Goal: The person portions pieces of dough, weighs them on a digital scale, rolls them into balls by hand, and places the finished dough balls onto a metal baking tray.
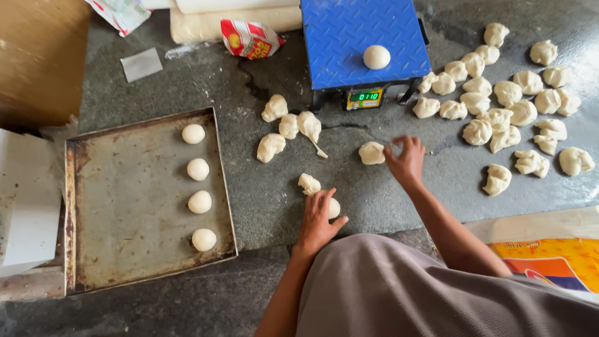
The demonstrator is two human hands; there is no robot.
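Observation:
My left hand (317,219) is cupped over a round dough ball (334,208) on the grey stone counter, palm pressed down on it. My right hand (405,159) reaches forward, its fingertips at a rough dough piece (372,153). A small ragged lump (309,183) lies just beyond my left hand. Left of the hands, a worn metal baking tray (125,212) holds several smooth dough balls in a column, among them one (200,201) near its right side.
A blue platform scale (349,31) with a lit green display carries one dough ball (376,57). Several rough dough pieces (508,106) are heaped at the right, a few more (287,125) lie in the middle. A red-and-white packet (249,39) lies at the back. An orange sack (549,259) is at right.

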